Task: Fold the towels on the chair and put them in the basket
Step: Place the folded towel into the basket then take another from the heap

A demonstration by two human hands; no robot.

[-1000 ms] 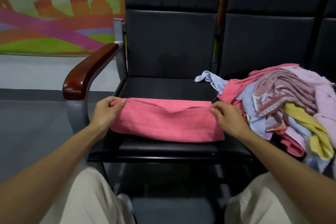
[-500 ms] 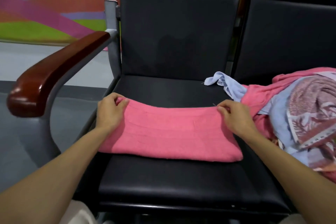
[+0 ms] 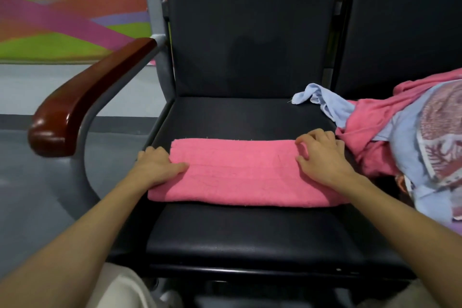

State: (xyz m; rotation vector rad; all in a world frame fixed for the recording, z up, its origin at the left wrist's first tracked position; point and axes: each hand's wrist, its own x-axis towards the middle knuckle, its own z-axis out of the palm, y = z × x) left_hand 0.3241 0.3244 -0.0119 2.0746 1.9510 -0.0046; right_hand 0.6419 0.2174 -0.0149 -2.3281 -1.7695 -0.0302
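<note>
A pink towel (image 3: 240, 172), folded into a long flat band, lies across the black chair seat (image 3: 250, 235). My left hand (image 3: 156, 166) is at its left end, with the thumb on top and the fingers curled down over the edge. At the right end my right hand (image 3: 322, 155) rests on the towel with arched fingers, their tips pressing on the cloth. A heap of unfolded towels (image 3: 410, 137) in pink, light blue and a red pattern covers the seat to the right. No basket is in view.
A wooden armrest (image 3: 82, 100) on a grey metal frame stands left of the seat. The black backrest (image 3: 250, 32) rises behind. A light blue towel corner (image 3: 315, 97) spills onto this seat from the heap. Grey floor lies to the left.
The towel's far edge has been laid down flat. Both hands slid from the far corners onto the towel's ends. The view has moved closer and lower.
</note>
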